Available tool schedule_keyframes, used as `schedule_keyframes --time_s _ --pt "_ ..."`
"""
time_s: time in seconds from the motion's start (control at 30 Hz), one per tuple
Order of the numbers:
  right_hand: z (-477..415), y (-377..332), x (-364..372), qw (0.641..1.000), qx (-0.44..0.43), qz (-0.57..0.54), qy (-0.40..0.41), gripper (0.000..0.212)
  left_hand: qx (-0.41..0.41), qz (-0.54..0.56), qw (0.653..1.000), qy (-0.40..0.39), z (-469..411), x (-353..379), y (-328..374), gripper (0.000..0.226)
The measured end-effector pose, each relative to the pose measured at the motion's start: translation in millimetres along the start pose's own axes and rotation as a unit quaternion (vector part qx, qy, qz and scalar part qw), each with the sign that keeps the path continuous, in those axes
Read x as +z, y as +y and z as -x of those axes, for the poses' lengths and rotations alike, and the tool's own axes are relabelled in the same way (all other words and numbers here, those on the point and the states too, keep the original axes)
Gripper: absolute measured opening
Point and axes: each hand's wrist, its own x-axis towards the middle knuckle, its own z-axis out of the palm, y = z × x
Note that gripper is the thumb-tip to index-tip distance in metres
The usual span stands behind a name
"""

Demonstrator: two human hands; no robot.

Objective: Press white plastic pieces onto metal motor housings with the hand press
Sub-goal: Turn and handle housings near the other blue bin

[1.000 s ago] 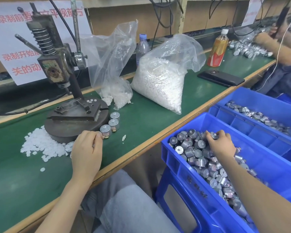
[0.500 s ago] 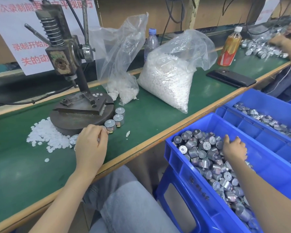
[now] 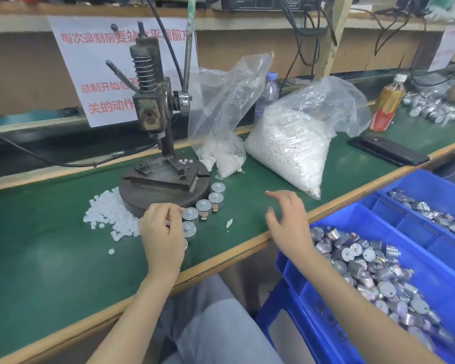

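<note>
The hand press [image 3: 153, 111] stands on its round iron base [image 3: 142, 198] on the green bench. Several metal motor housings [image 3: 216, 198] stand in a curved row by the base, each with a white piece on top. My left hand [image 3: 162, 235] is curled at the near end of that row, its thumb and forefinger pinching a small white plastic piece at a housing [image 3: 190, 215]. My right hand [image 3: 286, 219] hovers over the bench edge with fingers spread and nothing in it. A loose pile of white plastic pieces [image 3: 107, 214] lies left of the base.
A blue bin [image 3: 447, 282] full of motor housings sits at my right, a second blue bin [image 3: 431, 187] behind it. Two clear bags of white pieces [image 3: 294, 145] lie behind the row. A black phone [image 3: 389, 151], a tea bottle [image 3: 386, 103] and a water bottle [image 3: 268, 93] stand further back.
My right hand has lifted out of the blue bin and moved left over the bench edge, now open. My left hand has stayed at the row of housings.
</note>
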Motion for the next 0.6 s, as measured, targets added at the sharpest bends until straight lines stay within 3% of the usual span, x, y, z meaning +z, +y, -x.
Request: schedule_keyframes --time_s 0.13,0.23,0.47,0.6 --pt "-9.3 -40.6 36.2 0.982 -0.084 0.006 -0.172 0.053 -0.072 0.04 0.996 0.023 -5.6 -1.9 -6.3 0.027" --pt "-29.2 -46.4 54.3 0.962 -0.067 0.059 -0.257 0.074 -0.069 0.039 0.997 0.025 -5.0 -2.9 -6.2 0.026" --pt "-58.6 -45.6 62.6 0.946 -0.049 0.008 -0.322 0.095 -0.118 0.051 0.991 0.041 -8.8 -3.3 -10.3 0.023" --pt "-58.0 -43.5 67.9 0.95 -0.012 -0.04 -0.311 0.082 -0.15 0.083 0.984 0.039 -11.0 -3.8 -13.5 0.025"
